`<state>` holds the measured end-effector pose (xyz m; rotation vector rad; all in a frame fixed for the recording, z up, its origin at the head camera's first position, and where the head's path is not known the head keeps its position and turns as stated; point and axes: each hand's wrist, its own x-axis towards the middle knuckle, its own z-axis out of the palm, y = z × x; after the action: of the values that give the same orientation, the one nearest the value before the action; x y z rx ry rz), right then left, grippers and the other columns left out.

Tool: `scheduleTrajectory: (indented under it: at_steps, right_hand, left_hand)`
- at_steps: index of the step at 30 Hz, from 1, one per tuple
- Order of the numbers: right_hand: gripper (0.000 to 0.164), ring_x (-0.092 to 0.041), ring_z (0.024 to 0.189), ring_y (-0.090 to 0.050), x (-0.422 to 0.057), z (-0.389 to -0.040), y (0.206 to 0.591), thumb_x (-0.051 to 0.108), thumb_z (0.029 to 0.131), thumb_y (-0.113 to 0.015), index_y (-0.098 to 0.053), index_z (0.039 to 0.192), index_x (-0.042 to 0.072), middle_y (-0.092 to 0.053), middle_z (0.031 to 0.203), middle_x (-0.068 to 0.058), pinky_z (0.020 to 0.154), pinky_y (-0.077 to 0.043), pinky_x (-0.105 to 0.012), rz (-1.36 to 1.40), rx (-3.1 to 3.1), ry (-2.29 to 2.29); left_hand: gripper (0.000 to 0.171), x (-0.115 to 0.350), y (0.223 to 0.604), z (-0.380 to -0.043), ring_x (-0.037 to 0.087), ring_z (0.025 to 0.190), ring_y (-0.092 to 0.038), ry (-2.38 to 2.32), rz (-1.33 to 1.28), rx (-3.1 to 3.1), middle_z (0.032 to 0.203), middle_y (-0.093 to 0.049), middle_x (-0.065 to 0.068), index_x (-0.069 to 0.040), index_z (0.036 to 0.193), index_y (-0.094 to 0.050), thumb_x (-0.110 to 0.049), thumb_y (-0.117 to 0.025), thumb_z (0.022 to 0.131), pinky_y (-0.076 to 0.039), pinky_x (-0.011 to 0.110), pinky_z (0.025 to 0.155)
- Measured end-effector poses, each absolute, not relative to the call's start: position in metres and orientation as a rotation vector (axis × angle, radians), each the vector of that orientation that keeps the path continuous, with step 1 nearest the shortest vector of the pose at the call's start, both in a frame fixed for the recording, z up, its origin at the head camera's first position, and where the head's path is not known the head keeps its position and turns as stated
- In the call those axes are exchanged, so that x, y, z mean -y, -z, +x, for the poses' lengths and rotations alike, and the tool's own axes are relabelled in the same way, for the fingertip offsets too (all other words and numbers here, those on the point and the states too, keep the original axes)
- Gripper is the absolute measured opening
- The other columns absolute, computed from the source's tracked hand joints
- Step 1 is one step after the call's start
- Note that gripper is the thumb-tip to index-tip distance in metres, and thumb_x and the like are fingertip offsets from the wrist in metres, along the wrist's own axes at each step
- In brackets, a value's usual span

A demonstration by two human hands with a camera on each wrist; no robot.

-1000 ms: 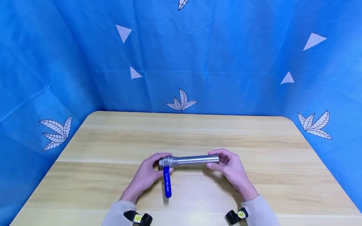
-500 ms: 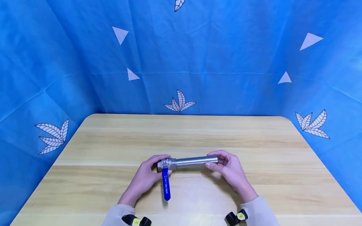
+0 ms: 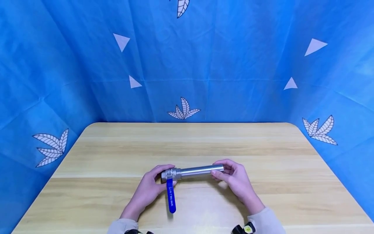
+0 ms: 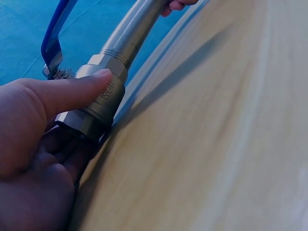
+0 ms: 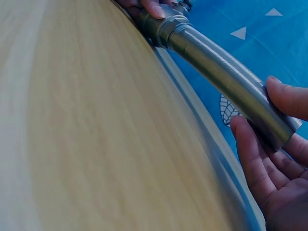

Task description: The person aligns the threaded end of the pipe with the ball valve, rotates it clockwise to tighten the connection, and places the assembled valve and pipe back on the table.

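Observation:
A steel ball valve (image 3: 174,174) with a blue lever handle (image 3: 171,196) is joined at its right end to a smooth steel pipe (image 3: 198,170). My left hand (image 3: 149,188) grips the valve body from the left, thumb on the near side below the lettering "WOG" in the left wrist view. The lever points toward me. At the pipe's far right end, my right hand (image 3: 236,178) holds it between thumb and fingers, as the right wrist view shows. In both wrist views the pipe stands a little above the tabletop. The left fingers under the valve are partly hidden.
The wooden table (image 3: 117,149) has rounded far corners and spreads out around both hands. Blue cloth (image 3: 233,65) with white leaf and triangle prints hangs behind it and along both sides. A wrist camera (image 3: 243,229) sits on the right sleeve.
The head view has tilted slightly, so everything sits lower and a bit further left. Both hands keep their hold on the valve and pipe, whose right end looks slightly raised.

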<state>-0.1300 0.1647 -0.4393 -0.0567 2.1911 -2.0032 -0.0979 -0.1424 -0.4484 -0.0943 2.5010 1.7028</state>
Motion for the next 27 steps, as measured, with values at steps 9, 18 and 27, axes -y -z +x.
scheduleTrajectory:
  at_steps: [9,18,27]
  right_hand:
    - [0.039,-0.021,0.079,-0.077,-0.1624,-0.1281,0.4394,0.008,0.091,-0.085,-0.069,0.123,-0.007,-0.078,0.094,-0.013,0.077,-0.068,-0.032,-0.039,-2.202,1.997]
    - [0.036,-0.021,0.063,-0.072,-0.1606,-0.1255,0.4431,0.028,0.096,-0.083,-0.072,0.114,-0.001,-0.075,0.081,-0.012,0.056,-0.061,-0.030,0.017,-2.260,1.903]
    - [0.054,-0.021,0.081,-0.076,-0.1657,-0.1286,0.4454,0.006,0.092,-0.082,-0.053,0.137,-0.004,-0.072,0.110,-0.024,0.075,-0.067,-0.034,-0.340,-2.213,1.915]
  left_hand:
    - [0.051,0.1417,0.4485,-0.0980,0.029,0.142,-0.059,-1.697,-0.135,-2.497,0.143,-0.068,-0.005,-0.037,0.131,-0.074,-0.013,-0.088,0.089,-0.046,0.059,0.123]
    - [0.049,0.1406,0.4516,-0.0945,0.029,0.141,-0.061,-1.686,-0.144,-2.491,0.142,-0.069,-0.005,-0.037,0.130,-0.075,-0.015,-0.089,0.089,-0.047,0.057,0.123]
    - [0.049,0.1418,0.4516,-0.0983,0.033,0.146,-0.057,-1.706,-0.118,-2.503,0.144,-0.068,-0.003,-0.035,0.132,-0.074,-0.014,-0.088,0.090,-0.043,0.058,0.126]
